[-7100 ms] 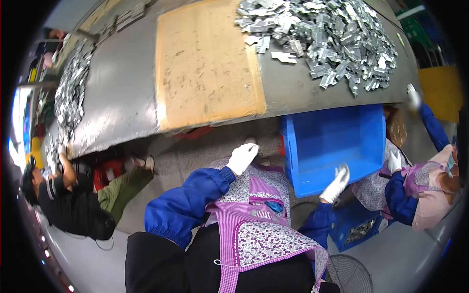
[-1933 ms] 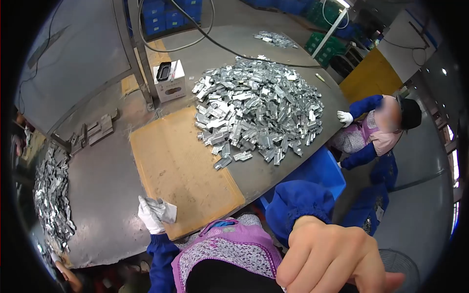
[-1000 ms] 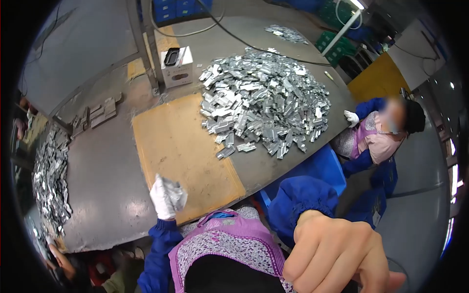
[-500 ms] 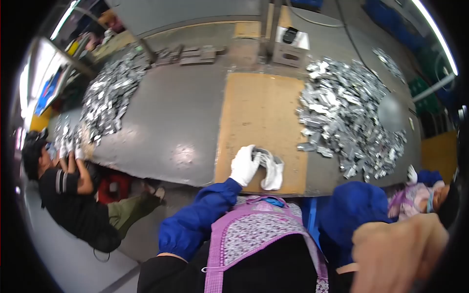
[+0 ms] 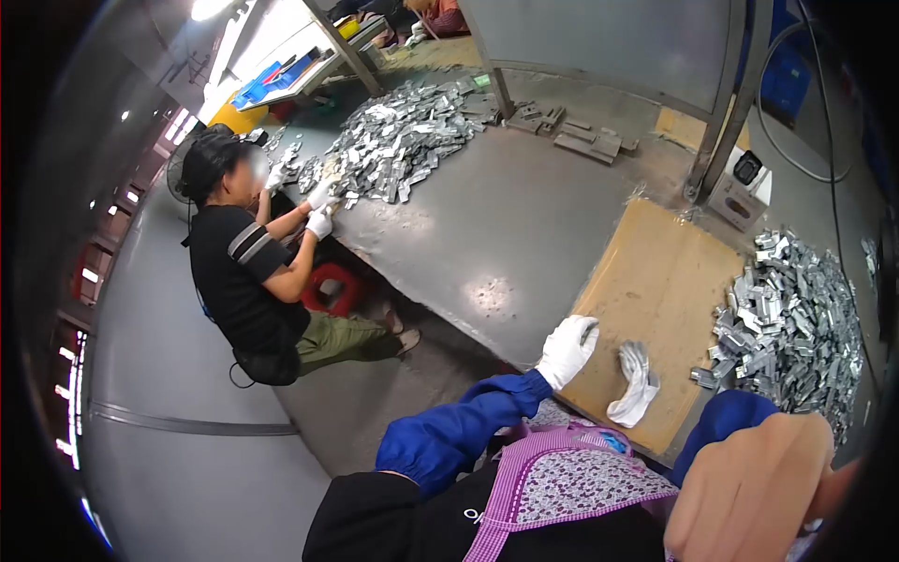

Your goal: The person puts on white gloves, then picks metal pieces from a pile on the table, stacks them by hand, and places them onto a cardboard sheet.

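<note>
Noting one change: the crumpled white glove (image 5: 637, 384) is now out of the left hand, leaving that hand free of it. Nearest the camera, bare right hand (image 5: 749, 482): knuckles up, fingers bent, palm side hidden; can't tell how far closed or if it holds anything. Left hand (image 5: 568, 352), gloved: loosely curled, part open, nothing visible in it, at the near edge of the tan board (image 5: 660, 281). Glove lies on the board just right of it, not touching. Farther right, pile of metal parts (image 5: 796, 328); past that, white box (image 5: 740, 201). Far left of the grip, a co-worker (image 5: 248, 272) at another pile (image 5: 403, 140).
</note>
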Available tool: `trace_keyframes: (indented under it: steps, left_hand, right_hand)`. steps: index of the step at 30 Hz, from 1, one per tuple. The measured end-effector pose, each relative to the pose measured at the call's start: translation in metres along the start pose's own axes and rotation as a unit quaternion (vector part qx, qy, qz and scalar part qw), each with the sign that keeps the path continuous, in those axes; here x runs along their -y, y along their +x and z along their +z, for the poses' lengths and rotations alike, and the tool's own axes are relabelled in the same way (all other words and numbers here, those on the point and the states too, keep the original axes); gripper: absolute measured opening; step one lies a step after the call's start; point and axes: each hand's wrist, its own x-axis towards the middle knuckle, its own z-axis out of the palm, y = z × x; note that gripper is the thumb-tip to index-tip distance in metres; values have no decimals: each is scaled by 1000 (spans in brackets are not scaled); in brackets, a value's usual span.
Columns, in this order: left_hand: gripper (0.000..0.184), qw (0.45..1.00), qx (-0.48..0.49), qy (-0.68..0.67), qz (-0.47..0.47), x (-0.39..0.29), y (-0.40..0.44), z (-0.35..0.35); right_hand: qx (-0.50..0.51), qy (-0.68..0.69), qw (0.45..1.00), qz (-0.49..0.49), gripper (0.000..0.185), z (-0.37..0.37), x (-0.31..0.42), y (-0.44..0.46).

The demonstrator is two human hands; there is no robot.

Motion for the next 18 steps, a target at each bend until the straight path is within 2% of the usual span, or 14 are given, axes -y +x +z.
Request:
trace_keyframes:
  steps: [1,3,7,9,10,12,14,16,18]
  left_hand:
    - [15,1000,-24,5,14,2,-1,-3]
    - [14,1000,-18,7,-2,2,-6,-9]
    - [13,1000,-9,7,-17,4,-9,-10]
    - [13,999,5,-6,-37,0,-10,-8]
    - [14,998,24,-18,-58,-3,-10,-9]
    - [14,1000,13,-22,-14,-4,-8,-4]
    - [14,1000,7,-21,13,-4,-5,0]
    - [14,998,7,-37,47,-10,-6,1]
    - [14,998,5,-47,46,-13,-4,4]
  right_hand:
    - [40,-19,999,15,49,1,3,10]
    - [252,-13,966,-54,45,-26,0,27]
    - [226,84,964,-107,45,-14,0,36]
    - [191,193,954,-125,47,-10,-7,11]
    - [207,174,955,-118,49,-17,-4,6]
    - [232,134,957,-110,53,-23,-1,6]
    - [164,114,969,-142,60,-25,-10,8]
    - [58,23,989,-135,75,-22,-21,-2]
    - [35,-28,975,-218,81,-9,-34,-1]
